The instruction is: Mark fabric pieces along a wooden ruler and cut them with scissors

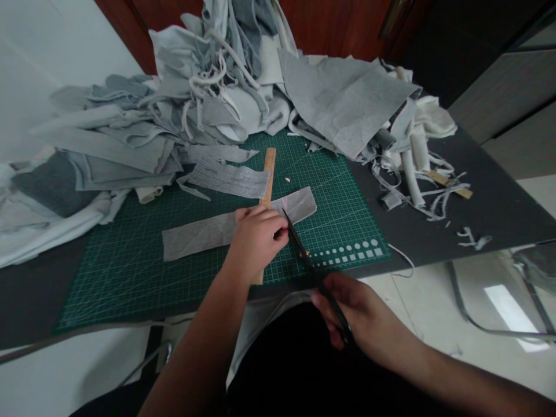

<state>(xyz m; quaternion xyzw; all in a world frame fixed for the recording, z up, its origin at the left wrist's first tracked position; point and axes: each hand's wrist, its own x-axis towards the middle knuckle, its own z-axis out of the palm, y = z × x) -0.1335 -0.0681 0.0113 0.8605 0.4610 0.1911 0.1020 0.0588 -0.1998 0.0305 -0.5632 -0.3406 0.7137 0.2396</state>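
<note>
A long grey fabric strip [200, 236] lies slantwise on the green cutting mat [143, 278], with faint pinkish lines near its right end. My left hand [257, 234] rests on the strip's middle, fingers curled together and gripping its lower edge. Under that hand a wooden ruler [270, 168] crosses beneath the strip. My right hand [354, 307] is wrapped round black scissors [306, 258] near the table's front edge. The blades point up and left, their tips at the strip just right of my left fingers. Whether the blades touch the cloth I cannot tell.
A lined grey fabric piece [230, 176] lies above the strip. Heaped grey and white cloth [174, 110] covers the table's back and left. A large grey sheet [343, 98] lies at the back right, beside rolled cloth and thin scraps [434, 197].
</note>
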